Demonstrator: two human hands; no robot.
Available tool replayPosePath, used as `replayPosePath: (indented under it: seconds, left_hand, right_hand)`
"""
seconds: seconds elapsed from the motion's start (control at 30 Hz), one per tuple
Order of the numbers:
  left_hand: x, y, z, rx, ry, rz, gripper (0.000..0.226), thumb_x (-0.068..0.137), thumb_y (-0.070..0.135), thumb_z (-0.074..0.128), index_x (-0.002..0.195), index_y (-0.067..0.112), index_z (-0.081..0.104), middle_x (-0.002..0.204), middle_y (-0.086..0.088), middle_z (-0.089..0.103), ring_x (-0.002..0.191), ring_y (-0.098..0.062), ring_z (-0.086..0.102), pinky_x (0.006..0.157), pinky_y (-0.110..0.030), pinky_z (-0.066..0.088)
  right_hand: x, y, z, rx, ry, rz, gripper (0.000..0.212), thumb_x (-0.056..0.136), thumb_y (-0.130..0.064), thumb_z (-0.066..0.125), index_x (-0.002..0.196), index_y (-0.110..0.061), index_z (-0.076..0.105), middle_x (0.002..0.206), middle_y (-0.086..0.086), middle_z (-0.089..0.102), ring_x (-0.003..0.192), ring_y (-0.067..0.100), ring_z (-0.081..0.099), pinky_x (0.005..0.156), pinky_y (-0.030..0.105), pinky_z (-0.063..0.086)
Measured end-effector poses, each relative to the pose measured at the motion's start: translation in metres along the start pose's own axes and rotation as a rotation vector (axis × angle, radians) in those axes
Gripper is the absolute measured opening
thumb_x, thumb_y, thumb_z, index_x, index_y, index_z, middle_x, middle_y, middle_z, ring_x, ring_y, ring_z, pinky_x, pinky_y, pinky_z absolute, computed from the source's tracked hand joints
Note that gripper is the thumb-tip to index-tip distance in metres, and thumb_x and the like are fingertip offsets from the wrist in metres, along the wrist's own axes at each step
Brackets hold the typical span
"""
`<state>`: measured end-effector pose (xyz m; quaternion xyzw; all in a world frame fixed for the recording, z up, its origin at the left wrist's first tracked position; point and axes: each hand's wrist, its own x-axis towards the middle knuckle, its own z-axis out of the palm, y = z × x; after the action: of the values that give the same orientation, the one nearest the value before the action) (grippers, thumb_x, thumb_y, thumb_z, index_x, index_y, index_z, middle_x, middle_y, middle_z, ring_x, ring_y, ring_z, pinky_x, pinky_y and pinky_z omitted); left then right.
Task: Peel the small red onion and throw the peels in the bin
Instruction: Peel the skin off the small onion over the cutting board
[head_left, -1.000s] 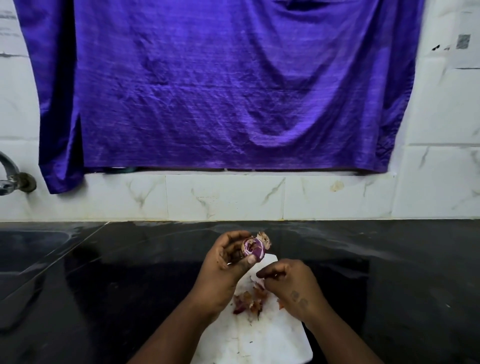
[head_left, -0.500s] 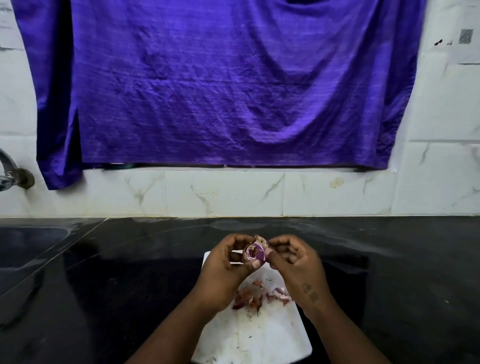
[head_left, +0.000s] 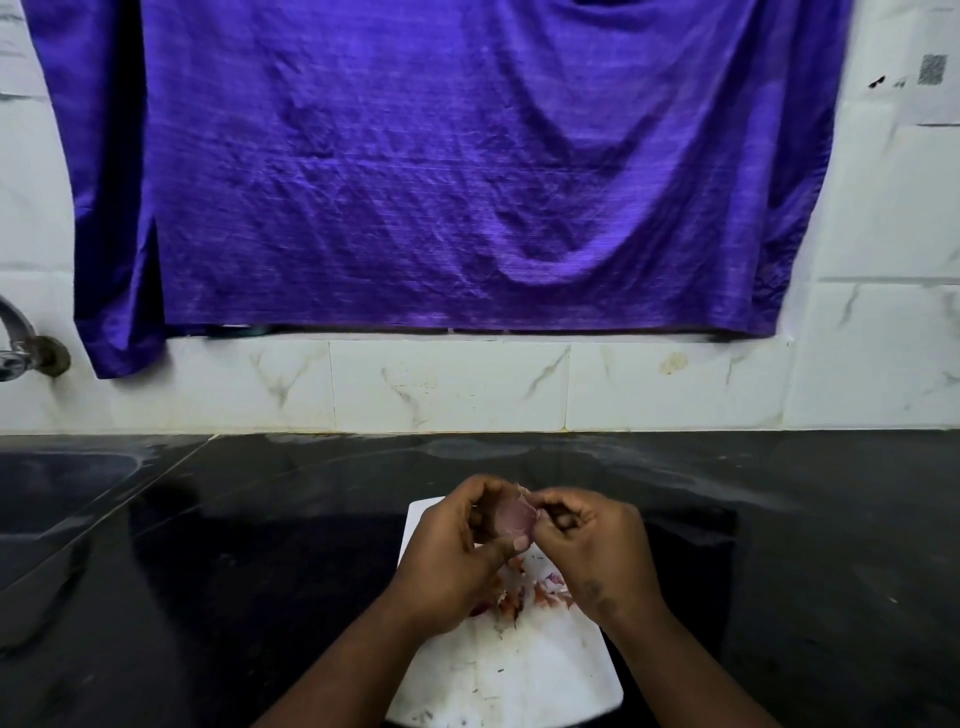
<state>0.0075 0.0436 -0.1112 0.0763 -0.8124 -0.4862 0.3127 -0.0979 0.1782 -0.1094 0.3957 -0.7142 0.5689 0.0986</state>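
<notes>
A small red onion (head_left: 513, 516) is held above a white cutting board (head_left: 519, 670) on the black counter. My left hand (head_left: 457, 551) grips the onion from the left, thumb under it. My right hand (head_left: 592, 545) pinches a bit of skin at the onion's upper right edge. A heap of torn reddish onion peels (head_left: 530, 597) lies on the board below the hands. No bin is in view.
The black stone counter (head_left: 260, 545) runs left to a sink basin (head_left: 57, 488) with a metal tap (head_left: 21, 343) on the wall. A purple cloth (head_left: 441, 166) hangs over the white tiled wall behind.
My right hand rose from the board to the onion and now pinches its skin. My left hand turned the onion, so its smooth side faces up.
</notes>
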Motion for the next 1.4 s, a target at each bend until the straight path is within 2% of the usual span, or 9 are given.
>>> replayPosePath:
  seconds: [0.2,0.3,0.5,0.7,0.87,1.03,1.17,1.3,1.4]
  left_hand:
    - [-0.002,0.002,-0.001,0.027,-0.023,0.024,0.036,0.09,0.011,0.079,0.118,0.03,0.067,0.109,0.018,0.075,0.101,-0.003,0.071,0.088,-0.023,0.06]
    - [-0.002,0.002,-0.002,-0.029,-0.049,0.0,0.036,0.091,0.007,0.078,0.119,0.026,0.066,0.11,0.017,0.075,0.103,-0.004,0.072,0.089,-0.022,0.059]
    - [0.001,0.001,-0.003,-0.137,-0.013,-0.036,0.035,0.091,0.009,0.079,0.12,0.026,0.068,0.116,0.008,0.076,0.109,-0.013,0.072,0.097,-0.037,0.061]
    - [0.001,0.001,-0.005,-0.107,-0.009,-0.019,0.038,0.09,0.005,0.078,0.117,0.029,0.067,0.111,0.015,0.075,0.104,-0.009,0.072,0.086,-0.027,0.06]
    - [0.001,0.002,-0.004,-0.149,-0.053,-0.018,0.038,0.091,0.005,0.077,0.119,0.026,0.064,0.116,0.008,0.073,0.111,-0.018,0.07,0.098,-0.04,0.06]
    - [0.0,0.004,-0.004,-0.228,-0.074,-0.014,0.039,0.091,0.001,0.076,0.12,0.023,0.064,0.118,0.005,0.074,0.114,-0.02,0.07,0.101,-0.042,0.058]
    - [0.0,0.006,-0.005,-0.248,-0.022,-0.004,0.038,0.093,0.003,0.075,0.124,0.022,0.063,0.119,0.007,0.074,0.115,-0.013,0.07,0.101,-0.032,0.058]
    - [0.001,0.006,-0.004,-0.289,-0.043,-0.05,0.038,0.096,0.009,0.072,0.127,0.025,0.059,0.117,0.013,0.074,0.116,-0.009,0.068,0.095,-0.025,0.058]
    - [0.002,0.003,-0.003,-0.321,-0.048,-0.08,0.034,0.096,0.012,0.071,0.125,0.025,0.06,0.119,0.005,0.075,0.118,-0.017,0.068,0.095,-0.029,0.058]
  right_hand:
    - [0.002,0.004,0.0,-0.061,0.025,-0.02,0.026,0.084,-0.003,0.076,0.098,-0.024,0.084,0.085,-0.013,0.08,0.076,0.001,0.074,0.071,0.026,0.062]
    - [0.004,0.005,-0.003,0.053,0.044,0.053,0.026,0.084,-0.002,0.077,0.094,-0.024,0.084,0.084,-0.011,0.081,0.078,0.005,0.076,0.072,0.026,0.063]
    - [0.011,0.005,-0.003,0.381,0.014,0.194,0.025,0.088,0.006,0.07,0.089,-0.016,0.083,0.084,0.001,0.082,0.076,0.019,0.078,0.068,0.026,0.062]
    - [0.009,0.006,-0.001,0.313,-0.057,0.137,0.014,0.094,-0.007,0.07,0.093,-0.015,0.082,0.088,-0.002,0.082,0.083,0.014,0.077,0.076,0.028,0.063]
    - [0.013,0.008,-0.004,0.401,-0.025,0.18,0.013,0.094,-0.004,0.068,0.088,-0.007,0.079,0.082,0.01,0.08,0.07,0.016,0.072,0.067,0.027,0.061]
    - [0.012,0.017,0.003,0.296,-0.087,0.25,0.02,0.087,0.008,0.068,0.078,-0.007,0.078,0.074,0.018,0.073,0.064,0.019,0.063,0.062,0.034,0.055]
    - [0.007,0.02,0.002,0.214,-0.142,0.24,0.021,0.084,0.002,0.076,0.083,-0.018,0.082,0.079,0.003,0.081,0.073,0.015,0.076,0.072,0.033,0.063]
    - [0.007,0.018,0.001,0.194,-0.15,0.237,0.017,0.09,-0.009,0.074,0.085,-0.022,0.084,0.082,-0.001,0.082,0.079,0.017,0.077,0.072,0.029,0.061]
    - [0.012,0.014,0.002,0.435,-0.049,0.389,0.024,0.096,-0.004,0.06,0.105,-0.016,0.079,0.094,0.004,0.082,0.092,0.025,0.078,0.082,0.034,0.062]
